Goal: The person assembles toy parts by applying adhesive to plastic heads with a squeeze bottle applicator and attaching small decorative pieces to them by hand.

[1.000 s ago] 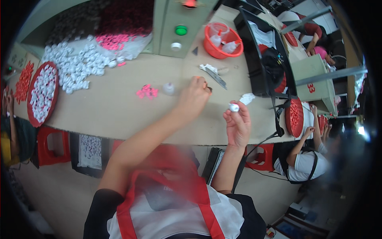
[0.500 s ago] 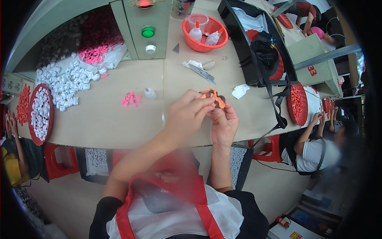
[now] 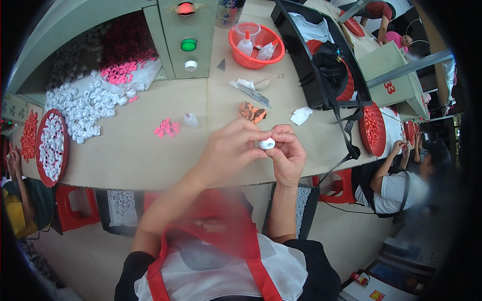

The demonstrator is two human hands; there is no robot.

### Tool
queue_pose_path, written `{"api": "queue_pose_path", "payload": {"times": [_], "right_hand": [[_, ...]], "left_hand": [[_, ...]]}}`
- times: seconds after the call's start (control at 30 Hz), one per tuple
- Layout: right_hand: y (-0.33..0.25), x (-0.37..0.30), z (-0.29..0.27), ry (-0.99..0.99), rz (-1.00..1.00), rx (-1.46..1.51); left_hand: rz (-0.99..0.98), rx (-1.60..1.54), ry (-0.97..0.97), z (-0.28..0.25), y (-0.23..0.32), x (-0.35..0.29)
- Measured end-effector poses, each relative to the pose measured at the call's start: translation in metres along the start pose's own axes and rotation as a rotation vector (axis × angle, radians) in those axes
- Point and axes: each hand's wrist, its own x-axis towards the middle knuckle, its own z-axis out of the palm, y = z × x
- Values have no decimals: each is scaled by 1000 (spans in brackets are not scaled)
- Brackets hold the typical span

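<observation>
A small white hollow piece (image 3: 266, 144) with a round opening is pinched between my two hands above the table's front part. My left hand (image 3: 232, 145) holds it from the left with thumb and fingertips. On the other side, the bent fingers of my right hand (image 3: 289, 159) grip it too. Just beyond lies a crumpled orange and brown patterned piece (image 3: 252, 112), apart from both hands. A small translucent bottle (image 3: 191, 120) stands to the left, beside a few pink pieces (image 3: 167, 128). Farther back are a grey blade (image 3: 253, 95) and a scrap of white paper (image 3: 301, 116).
White pieces (image 3: 85, 113) are heaped at the left, by a red tray (image 3: 62, 163) of more pieces. A red basket (image 3: 257, 62) holds bottles. At right stands a black crate (image 3: 315, 95) with a hanging strap (image 3: 347, 133). Co-workers (image 3: 401, 188) sit on both sides.
The orange and brown piece has left my hands and lies on the table beyond them. My hands now hold the small white hollow piece, slightly nearer to me.
</observation>
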Motion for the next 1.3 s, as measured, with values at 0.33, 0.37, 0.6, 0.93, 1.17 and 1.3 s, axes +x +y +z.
{"api": "queue_pose_path", "payload": {"times": [0.33,0.37,0.6,0.93,1.17,1.3], "right_hand": [[1,-2,52,-85,209,115],[4,-8,57,-120,152,96],[20,-29,108,-28,215,-213],[61,26,114,-136,237,-867],[93,19,85,-128,184,-750],[74,10,91,-3,299,-398]], "left_hand": [[-145,-278,290,-34,-1,-43],[-130,-320,217,-40,2,-48],[-89,469,738,-147,24,-126],[-190,1060,945,-292,-24,-143],[-330,1177,696,-246,-70,-66],[-212,791,782,-233,-54,-82]]}}
